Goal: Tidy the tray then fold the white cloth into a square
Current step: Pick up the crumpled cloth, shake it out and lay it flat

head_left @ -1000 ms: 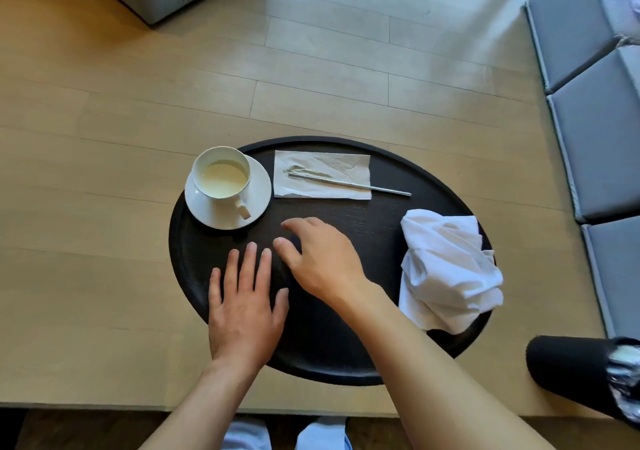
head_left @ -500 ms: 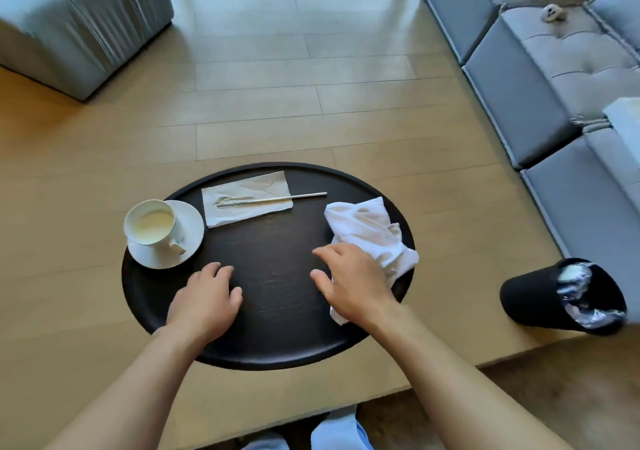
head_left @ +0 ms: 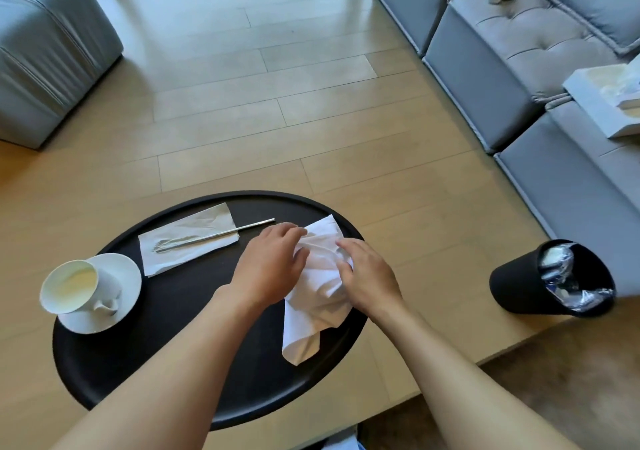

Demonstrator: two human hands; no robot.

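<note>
Since half a second ago the left hand has crossed the tray to join the right hand on the white cloth. The black oval tray bears the crumpled cloth at its right side. Both hands lie palm-down, fingers curled, gripping its folds. No writing is legible.

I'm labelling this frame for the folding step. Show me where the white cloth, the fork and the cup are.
white cloth [head_left: 311,314]: head view, on the crumpled lower part below the hands.
fork [head_left: 221,236]: head view, on the middle of its handle, over the napkin.
cup [head_left: 71,285]: head view, on the inside of its bowl.
</note>
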